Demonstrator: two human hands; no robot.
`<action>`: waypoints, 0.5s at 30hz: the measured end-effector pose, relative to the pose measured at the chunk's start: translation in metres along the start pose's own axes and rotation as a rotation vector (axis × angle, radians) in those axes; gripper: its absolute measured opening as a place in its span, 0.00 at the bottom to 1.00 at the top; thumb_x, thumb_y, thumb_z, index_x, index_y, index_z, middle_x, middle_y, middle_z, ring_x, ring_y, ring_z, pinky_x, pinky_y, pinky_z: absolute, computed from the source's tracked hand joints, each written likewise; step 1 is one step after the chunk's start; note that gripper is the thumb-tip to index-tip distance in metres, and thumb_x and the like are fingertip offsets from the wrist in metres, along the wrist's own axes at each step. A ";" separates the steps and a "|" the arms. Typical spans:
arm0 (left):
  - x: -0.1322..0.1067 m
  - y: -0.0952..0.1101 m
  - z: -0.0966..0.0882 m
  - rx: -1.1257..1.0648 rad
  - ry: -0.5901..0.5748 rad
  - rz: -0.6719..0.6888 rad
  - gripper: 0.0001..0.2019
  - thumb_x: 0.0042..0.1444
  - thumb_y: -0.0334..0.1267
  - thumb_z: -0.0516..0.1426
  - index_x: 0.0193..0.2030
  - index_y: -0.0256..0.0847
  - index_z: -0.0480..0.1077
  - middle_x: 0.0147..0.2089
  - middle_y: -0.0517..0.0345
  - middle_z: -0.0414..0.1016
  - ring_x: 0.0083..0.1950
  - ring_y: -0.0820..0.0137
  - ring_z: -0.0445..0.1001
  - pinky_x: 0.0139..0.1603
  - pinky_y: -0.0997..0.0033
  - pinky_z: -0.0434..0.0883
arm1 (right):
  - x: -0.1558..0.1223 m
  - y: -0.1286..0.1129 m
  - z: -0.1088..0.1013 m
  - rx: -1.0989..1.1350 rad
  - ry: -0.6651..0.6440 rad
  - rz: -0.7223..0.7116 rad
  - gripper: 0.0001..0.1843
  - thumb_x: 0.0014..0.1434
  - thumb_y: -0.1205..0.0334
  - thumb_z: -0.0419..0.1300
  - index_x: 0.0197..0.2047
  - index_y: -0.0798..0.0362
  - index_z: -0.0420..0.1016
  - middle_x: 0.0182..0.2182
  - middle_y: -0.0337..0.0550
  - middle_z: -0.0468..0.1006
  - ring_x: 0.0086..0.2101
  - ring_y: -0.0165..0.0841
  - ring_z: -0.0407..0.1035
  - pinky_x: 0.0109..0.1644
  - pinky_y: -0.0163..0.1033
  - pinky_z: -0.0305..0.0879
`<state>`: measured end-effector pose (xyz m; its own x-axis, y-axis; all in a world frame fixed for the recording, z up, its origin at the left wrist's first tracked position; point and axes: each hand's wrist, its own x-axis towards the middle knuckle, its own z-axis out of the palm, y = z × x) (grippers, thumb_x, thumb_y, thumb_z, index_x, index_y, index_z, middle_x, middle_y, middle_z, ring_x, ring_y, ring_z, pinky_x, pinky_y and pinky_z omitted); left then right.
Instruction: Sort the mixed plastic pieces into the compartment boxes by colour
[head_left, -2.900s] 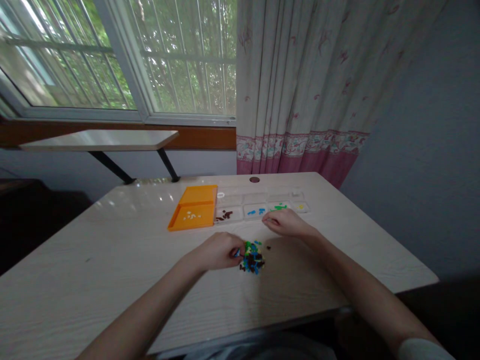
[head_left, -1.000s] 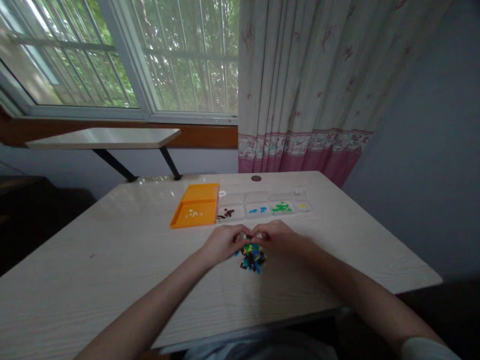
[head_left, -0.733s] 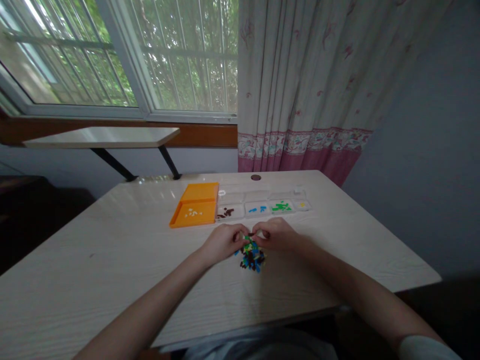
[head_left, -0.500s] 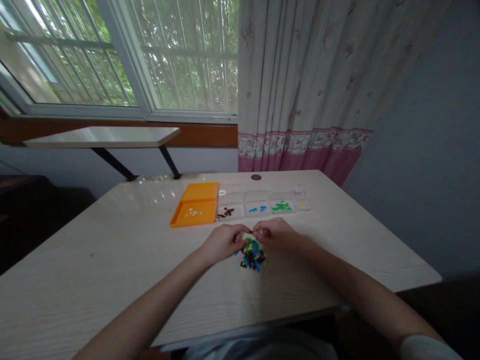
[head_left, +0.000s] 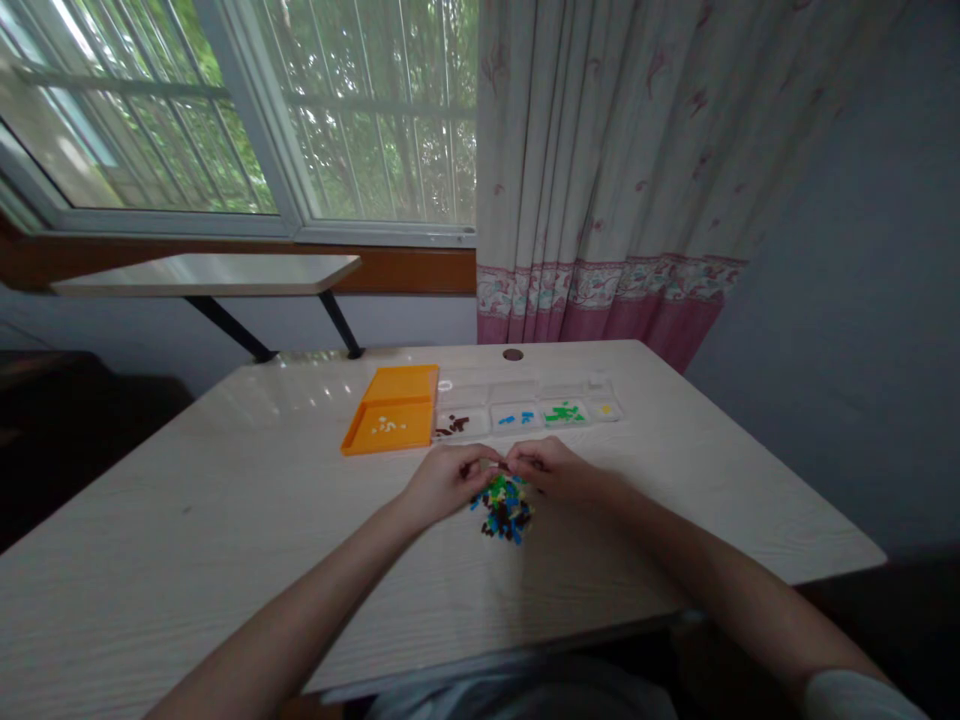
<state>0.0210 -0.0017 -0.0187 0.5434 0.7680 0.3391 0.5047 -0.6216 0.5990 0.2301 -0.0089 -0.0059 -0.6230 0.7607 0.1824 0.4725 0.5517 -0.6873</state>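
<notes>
My left hand (head_left: 448, 482) and my right hand (head_left: 553, 467) meet fingertip to fingertip just beyond a heap of small plastic pieces (head_left: 507, 512). Both are closed in a pinch, with a small dark brown piece (head_left: 501, 464) between them, mostly covered by the fingers. The heap mixes brown, blue, green and pale yellow pieces. Past the hands lies a clear compartment box (head_left: 480, 436); its near row has brown pieces (head_left: 454, 426), blue pieces (head_left: 516, 418), green pieces (head_left: 564, 411) and a little yellow (head_left: 606, 409) in separate compartments.
An open orange case (head_left: 397, 403) with several white pieces (head_left: 387, 425) adjoins the clear box on the left. The pale wooden table (head_left: 225, 520) carries a raised shelf (head_left: 210, 272) on dark legs. A round hole cover (head_left: 513, 354) sits near the far edge, below the curtain (head_left: 592, 220).
The fingers have shifted slightly around the brown piece, and both hands stay over the far side of the heap. Box, case and heap look the same.
</notes>
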 end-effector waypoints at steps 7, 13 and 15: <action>0.000 0.001 0.000 -0.010 0.013 0.025 0.10 0.51 0.40 0.55 0.38 0.39 0.72 0.17 0.67 0.59 0.18 0.81 0.57 0.20 0.83 0.54 | 0.001 0.001 0.002 0.029 0.007 0.014 0.18 0.59 0.54 0.47 0.33 0.58 0.70 0.19 0.33 0.60 0.21 0.23 0.53 0.25 0.28 0.49; 0.003 0.005 -0.013 0.016 0.130 0.031 0.10 0.52 0.38 0.54 0.36 0.37 0.72 0.17 0.66 0.59 0.20 0.80 0.58 0.21 0.83 0.56 | 0.000 0.004 -0.018 0.084 -0.104 0.099 0.13 0.56 0.55 0.52 0.35 0.56 0.69 0.18 0.32 0.60 0.19 0.22 0.53 0.22 0.27 0.48; 0.004 0.005 -0.021 0.040 0.226 0.003 0.10 0.52 0.39 0.54 0.36 0.36 0.72 0.18 0.66 0.59 0.20 0.80 0.58 0.21 0.83 0.56 | -0.002 0.010 -0.029 0.013 -0.179 0.125 0.10 0.51 0.59 0.57 0.33 0.56 0.71 0.19 0.32 0.62 0.20 0.22 0.53 0.23 0.27 0.49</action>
<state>0.0117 0.0019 0.0008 0.3832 0.7782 0.4975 0.5322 -0.6263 0.5697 0.2544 0.0053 0.0072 -0.6617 0.7491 -0.0316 0.5454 0.4520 -0.7058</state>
